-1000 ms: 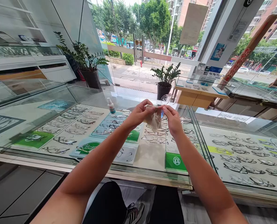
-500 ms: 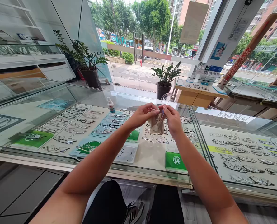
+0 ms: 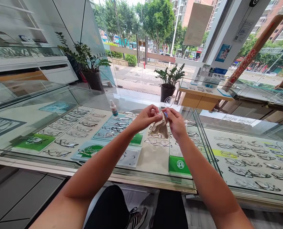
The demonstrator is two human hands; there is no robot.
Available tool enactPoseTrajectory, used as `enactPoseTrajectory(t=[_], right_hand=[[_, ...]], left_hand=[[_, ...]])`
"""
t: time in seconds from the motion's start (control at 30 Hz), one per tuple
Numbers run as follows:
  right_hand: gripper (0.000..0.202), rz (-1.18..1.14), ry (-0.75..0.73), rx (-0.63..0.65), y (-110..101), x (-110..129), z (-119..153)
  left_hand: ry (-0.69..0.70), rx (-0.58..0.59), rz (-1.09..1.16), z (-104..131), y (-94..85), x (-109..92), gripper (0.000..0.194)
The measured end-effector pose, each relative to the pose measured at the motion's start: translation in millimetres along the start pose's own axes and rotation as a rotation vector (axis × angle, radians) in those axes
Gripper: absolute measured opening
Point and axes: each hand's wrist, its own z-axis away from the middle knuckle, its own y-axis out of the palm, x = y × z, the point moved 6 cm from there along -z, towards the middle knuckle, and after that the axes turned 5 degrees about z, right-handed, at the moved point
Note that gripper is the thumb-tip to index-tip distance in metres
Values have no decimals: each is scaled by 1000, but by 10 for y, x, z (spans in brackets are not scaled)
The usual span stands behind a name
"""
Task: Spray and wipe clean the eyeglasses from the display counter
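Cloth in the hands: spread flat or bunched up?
Bunched, not flat. The left hand grips the beige cloth near its top, and the rest hangs below the fingers in creased folds.

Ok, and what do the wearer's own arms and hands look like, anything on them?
The left hand and right hand are ungloved. Both forearms are bare, with no sleeve, watch, bracelet or marking visible. No ring shows, though some fingers are partly hidden.
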Motion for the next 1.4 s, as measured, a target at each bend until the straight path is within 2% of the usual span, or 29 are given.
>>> enactPoseTrajectory(t=[0.17,0.27,0.37,0.53,0.67,0.8,1.17,1.4], right_hand=[[26,-39,11,30,31,-7,3],[28,-31,13,30,36,-1,8],[30,-31,28,44,44,-5,11],[32,-43,19,55,55,0,13],[31,-34,-2,75,71,-1,16],[31,-23,-4,87,57,-22,9],[41,-53,51,56,57,-5,28],[35,-105,77,49,76,5,35]], left_hand=[[-14,9,-111,4,-4,27,54],[-23,71,-153,14,43,4,51],[-36,117,-115,25,95,-2,54],[-38,80,16,17,118,77,58],[-129,67,168,28,136,184,63],[-216,68,264,65,157,202,62],[-294,110,187,110,185,188,62],[-236,119,187,115,225,138,59]])
